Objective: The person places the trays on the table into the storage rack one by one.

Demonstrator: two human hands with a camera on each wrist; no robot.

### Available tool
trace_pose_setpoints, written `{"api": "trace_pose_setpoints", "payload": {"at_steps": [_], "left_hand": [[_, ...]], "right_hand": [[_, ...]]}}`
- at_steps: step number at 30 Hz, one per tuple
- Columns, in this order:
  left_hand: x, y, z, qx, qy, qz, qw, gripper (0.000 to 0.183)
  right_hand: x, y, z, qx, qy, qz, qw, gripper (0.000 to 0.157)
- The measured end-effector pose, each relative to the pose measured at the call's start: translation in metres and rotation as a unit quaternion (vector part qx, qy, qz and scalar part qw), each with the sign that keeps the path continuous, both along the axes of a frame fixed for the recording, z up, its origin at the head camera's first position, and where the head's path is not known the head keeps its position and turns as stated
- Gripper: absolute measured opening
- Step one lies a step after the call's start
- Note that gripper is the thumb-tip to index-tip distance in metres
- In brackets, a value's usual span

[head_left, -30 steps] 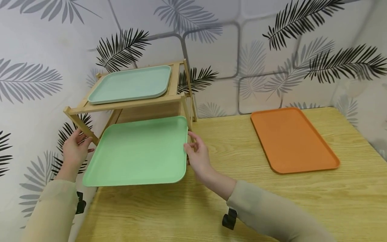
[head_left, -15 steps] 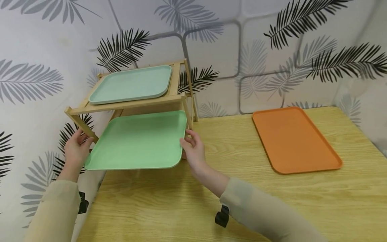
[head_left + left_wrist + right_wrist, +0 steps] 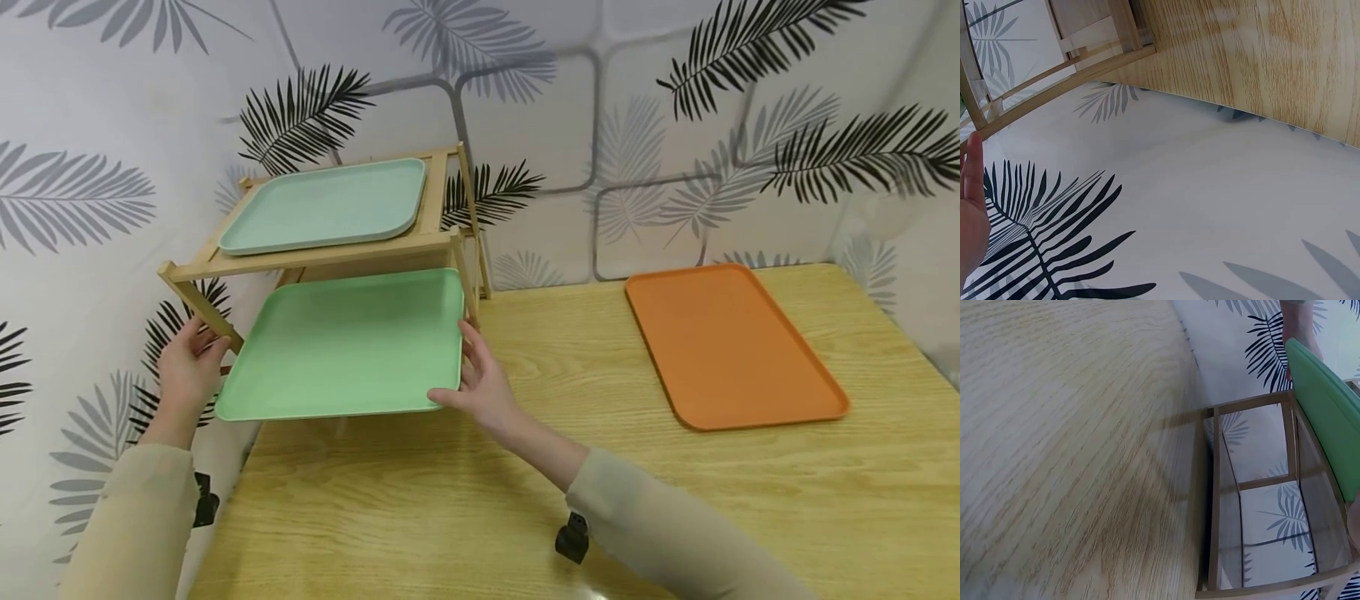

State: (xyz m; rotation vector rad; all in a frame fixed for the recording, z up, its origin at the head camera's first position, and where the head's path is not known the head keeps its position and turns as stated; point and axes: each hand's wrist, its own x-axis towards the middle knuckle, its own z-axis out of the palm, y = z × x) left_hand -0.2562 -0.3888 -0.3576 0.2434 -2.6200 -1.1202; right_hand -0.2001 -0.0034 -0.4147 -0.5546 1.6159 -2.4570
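**Light green tray (image 3: 345, 346) held partly inside the wooden rack (image 3: 433, 200)**

Nearest, two pale sleeves (image 3: 131, 517) reach in toward the rack, a small black device (image 3: 572, 539) under the right cuff. Below them spreads the wood-grain tabletop (image 3: 420, 508), which runs in front of the rack and on to its right.

At the rack's front right leg, the right hand (image 3: 483, 387) grips the light green tray, thumb over its front corner and fingers along its side edge. At the rack's front left leg is the left hand (image 3: 186, 367), fingers bent beside the post; whether they grip the leg or the tray cannot be told. The tray's front juts out before the rack, its rear beneath the upper shelf.

On top of the rack lies a pale blue-green tray (image 3: 330, 204). Well to the rack's right, an orange tray (image 3: 735, 346) lies flat on the tabletop. Behind the rack is a leaf-patterned wall (image 3: 532, 125).
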Motion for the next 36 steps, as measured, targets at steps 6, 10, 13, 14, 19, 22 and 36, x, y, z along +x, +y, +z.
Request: {"api": "trace_pose_setpoints", "payload": {"at_steps": [6, 10, 13, 14, 19, 22, 36], "left_hand": [[0.001, 0.0, 0.001, 0.004, -0.004, 0.0, 1.0, 0.058], [0.001, 0.0, 0.002, 0.001, 0.0, -0.003, 1.0, 0.058], [0.001, 0.0, 0.003, 0.001, 0.001, -0.003, 1.0, 0.057], [0.001, 0.0, 0.003, 0.002, 0.001, -0.003, 1.0, 0.057], [0.001, 0.001, 0.002, -0.001, -0.004, 0.002, 1.0, 0.056], [0.0, 0.0, 0.001, -0.01, -0.002, 0.001, 0.9999, 0.054], [-0.001, -0.001, -0.001, -0.008, -0.002, 0.013, 0.9999, 0.054]], "right_hand": [[0.004, 0.009, 0.0, -0.016, 0.016, 0.061, 0.998, 0.103], [0.009, 0.013, -0.003, 0.006, 0.028, 0.084, 0.996, 0.102], [0.01, 0.013, -0.005, 0.03, 0.038, 0.077, 0.996, 0.093], [0.01, 0.014, -0.005, 0.04, 0.041, 0.069, 0.996, 0.089], [0.009, 0.014, -0.006, 0.066, 0.036, 0.026, 0.997, 0.067], [0.006, 0.013, -0.005, 0.054, 0.022, 0.002, 0.998, 0.053], [-0.012, 0.007, -0.001, 0.133, 0.056, -0.072, 0.987, 0.028]]}}
